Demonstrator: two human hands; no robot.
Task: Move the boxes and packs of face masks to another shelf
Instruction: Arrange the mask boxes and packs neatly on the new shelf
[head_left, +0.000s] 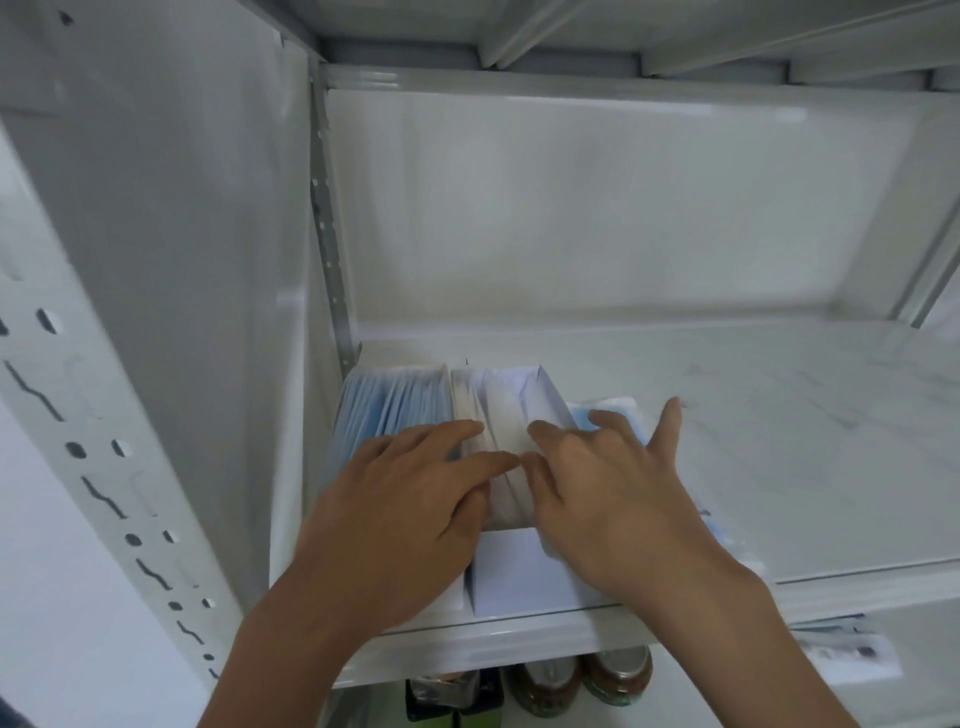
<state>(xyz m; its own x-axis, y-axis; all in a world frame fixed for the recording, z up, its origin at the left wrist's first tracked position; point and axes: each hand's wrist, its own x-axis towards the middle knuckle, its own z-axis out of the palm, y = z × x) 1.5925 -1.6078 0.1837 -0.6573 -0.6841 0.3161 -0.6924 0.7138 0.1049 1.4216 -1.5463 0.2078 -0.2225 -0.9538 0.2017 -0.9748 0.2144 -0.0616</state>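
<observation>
From the head view, the white open-topped cardboard box of face masks (511, 447) stood at the near left end of the white metal shelf (753, 415), toward seven o'clock of the picture. Tight against it at nine o'clock stood a row of pale blue face masks in clear wrap (384, 410); at three o'clock lay a flat clear pack of blue masks (613, 413).

My left hand (410, 493) lay flat over the blue row, fingers nearly straight, fingertips reaching the box's top edge; its grip closed on nothing. My right hand (608, 493) lay spread over the box's right wall and the flat pack, little finger stretched out toward two o'clock above the bare shelf, likewise clasping nothing.

I judged all of it light. The box looked stiff enough to take by its two side walls; the wrapped masks looked soft and slippery, so better squeezed together from both ends.

My hands hid most of the flat pack and the box's near contents. Motion blurred the print. Below the shelf, at six o'clock, brown lidded jars (582, 675) showed only partly.
</observation>
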